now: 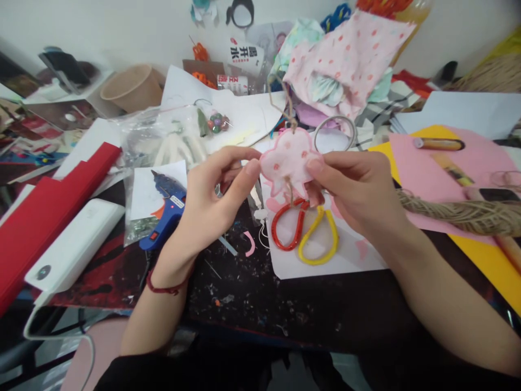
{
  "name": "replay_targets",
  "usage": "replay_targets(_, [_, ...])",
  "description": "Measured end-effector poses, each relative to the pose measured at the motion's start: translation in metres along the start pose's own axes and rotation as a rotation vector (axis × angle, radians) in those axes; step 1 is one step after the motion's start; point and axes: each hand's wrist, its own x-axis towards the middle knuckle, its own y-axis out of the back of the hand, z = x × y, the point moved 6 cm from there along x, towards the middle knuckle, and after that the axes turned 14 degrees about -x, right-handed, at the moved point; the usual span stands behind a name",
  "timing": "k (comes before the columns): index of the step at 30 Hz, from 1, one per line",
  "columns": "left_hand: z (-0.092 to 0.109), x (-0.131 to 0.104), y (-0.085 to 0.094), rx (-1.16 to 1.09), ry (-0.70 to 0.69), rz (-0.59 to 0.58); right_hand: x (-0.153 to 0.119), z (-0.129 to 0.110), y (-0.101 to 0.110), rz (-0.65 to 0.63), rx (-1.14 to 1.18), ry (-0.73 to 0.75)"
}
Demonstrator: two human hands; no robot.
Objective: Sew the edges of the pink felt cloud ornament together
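Note:
A pink, flower-shaped fabric piece (pixel 290 158) with a darker pink edge and small red prints is held up above the table. Brown twine rises from its top and another bit hangs at its bottom. My right hand (pixel 358 184) pinches its right edge between thumb and fingers. At the left edge, the thumb and curled fingers of my left hand (pixel 220 187) close on the flower. Right below lie scissors with one red and one yellow handle (pixel 334 244), on white paper (pixel 293 269); their blades are hidden. A blue glue gun (pixel 173 209) lies beside my left wrist.
A white power bank (pixel 77 244) with a cable and red card strips (pixel 61 203) lie left. Bundled twine (pixel 464 214) rests on pink and yellow sheets at right. Behind are a silver tape ring (pixel 353 133), fabric scraps (pixel 345 60), plastic bags and a tan pot (pixel 132 89).

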Motion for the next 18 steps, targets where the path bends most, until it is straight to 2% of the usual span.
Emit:
replay_targets(3, [-0.001,-0.001,-0.005,-0.039,0.059,-0.020,-0.001,-0.001,0.001,0.024,-0.017,0.027])
replay_targets(11, [0.001,-0.002,-0.006,-0.006,0.060,0.012,-0.005,0.003,-0.015,-0.144,0.017,-0.035])
replay_targets(18, [-0.002,-0.004,-0.009,-0.055,0.046,-0.025,-0.008,0.003,-0.015,-0.081,-0.002,-0.049])
